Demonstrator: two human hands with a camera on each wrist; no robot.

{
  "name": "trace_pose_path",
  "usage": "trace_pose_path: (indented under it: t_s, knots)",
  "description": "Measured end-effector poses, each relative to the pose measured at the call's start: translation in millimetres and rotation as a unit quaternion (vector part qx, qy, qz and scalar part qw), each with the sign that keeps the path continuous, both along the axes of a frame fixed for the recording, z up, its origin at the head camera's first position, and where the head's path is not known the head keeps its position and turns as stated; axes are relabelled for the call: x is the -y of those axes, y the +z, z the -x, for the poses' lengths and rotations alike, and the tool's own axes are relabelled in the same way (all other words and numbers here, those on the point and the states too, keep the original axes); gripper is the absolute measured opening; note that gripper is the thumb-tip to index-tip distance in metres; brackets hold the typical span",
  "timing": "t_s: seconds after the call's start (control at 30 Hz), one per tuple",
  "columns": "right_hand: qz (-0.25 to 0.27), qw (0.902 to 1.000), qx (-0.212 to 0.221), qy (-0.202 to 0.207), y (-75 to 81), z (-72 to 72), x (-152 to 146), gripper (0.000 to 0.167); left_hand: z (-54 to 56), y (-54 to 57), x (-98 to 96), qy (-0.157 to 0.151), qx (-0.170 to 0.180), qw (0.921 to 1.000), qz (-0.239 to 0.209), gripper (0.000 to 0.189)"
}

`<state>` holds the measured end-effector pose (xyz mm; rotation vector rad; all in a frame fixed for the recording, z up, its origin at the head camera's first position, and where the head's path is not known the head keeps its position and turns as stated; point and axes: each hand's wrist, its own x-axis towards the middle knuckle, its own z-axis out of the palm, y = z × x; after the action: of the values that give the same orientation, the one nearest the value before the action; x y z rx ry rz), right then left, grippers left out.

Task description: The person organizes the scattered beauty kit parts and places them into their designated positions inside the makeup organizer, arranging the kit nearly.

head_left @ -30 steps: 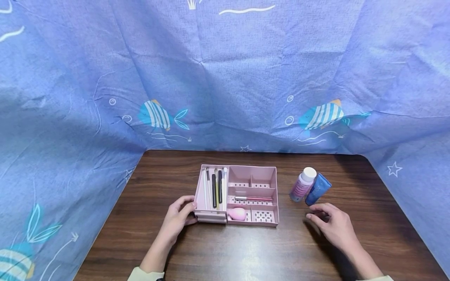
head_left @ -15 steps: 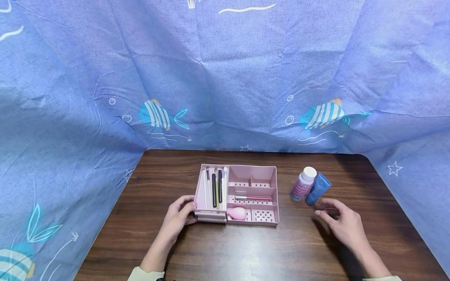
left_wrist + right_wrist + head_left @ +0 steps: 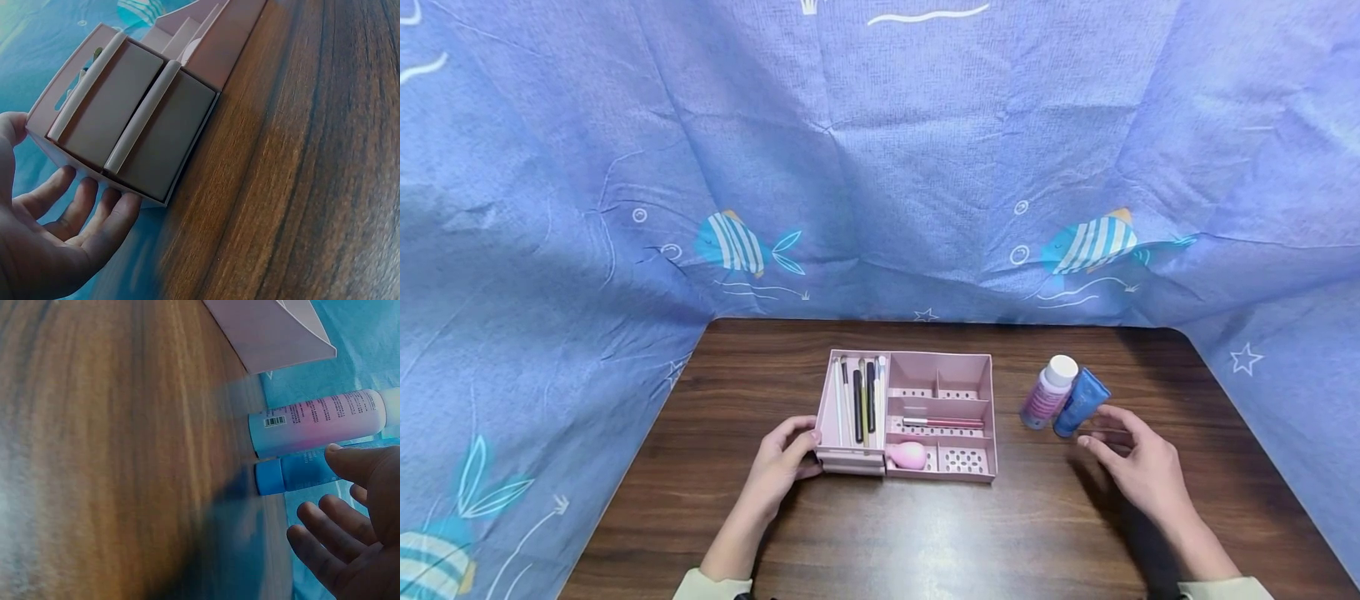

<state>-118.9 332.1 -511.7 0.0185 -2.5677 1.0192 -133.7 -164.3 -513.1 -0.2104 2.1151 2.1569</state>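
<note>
My left hand (image 3: 781, 460) rests against the left side of a pink desktop organizer (image 3: 992, 433), its thumb at the top rim near the front corner. Its fingers lie along the side wall, beside two drawer fronts (image 3: 115, 100) in the left wrist view. At the right, my right hand (image 3: 1138, 467) is beside a blue tube (image 3: 1081, 403), fingers loosely bent with nothing between them. The tube stands next to a pink bottle with a white cap (image 3: 1049, 392). In the right wrist view the thumb overlaps the blue tube (image 3: 306, 469); whether it touches is unclear.
Several makeup brushes and dark pens (image 3: 859, 404) lie in the organizer's left compartment. A red lip gloss tube (image 3: 951, 422) lies in a middle slot, and a pink bulb-shaped sponge (image 3: 910, 455) in a front one. A blue fish-print cloth (image 3: 910, 167) hangs behind the wooden table (image 3: 970, 542).
My right hand has moved to the right and slightly farther from me, coming to the blue tube's right side. The left hand stays at the organizer.
</note>
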Motion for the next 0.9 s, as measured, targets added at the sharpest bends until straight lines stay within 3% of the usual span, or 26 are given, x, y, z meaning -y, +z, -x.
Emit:
trace_pose_path:
  t_s: [0.23, 0.7, 0.9]
  knots:
    - [0.01, 0.9999, -0.009, 0.009, 8.1, 7.0, 0.9, 0.043, -0.5, -0.5, 0.5, -0.002, 0.001, 1.0, 0.0, 0.033]
    - [-0.055, 0.9983, 0.005, -0.02, 20.8, 18.0, 2.1, 0.019, 0.2, -0.6, 0.8, -0.004, -0.001, 1.0, -0.001, 0.032]
    - [-0.07, 0.9973, 0.003, -0.023, 21.1, 20.2, 1.8, 0.017, 0.5, -1.1, 1.4, -0.002, -0.001, 1.0, 0.001, 0.032]
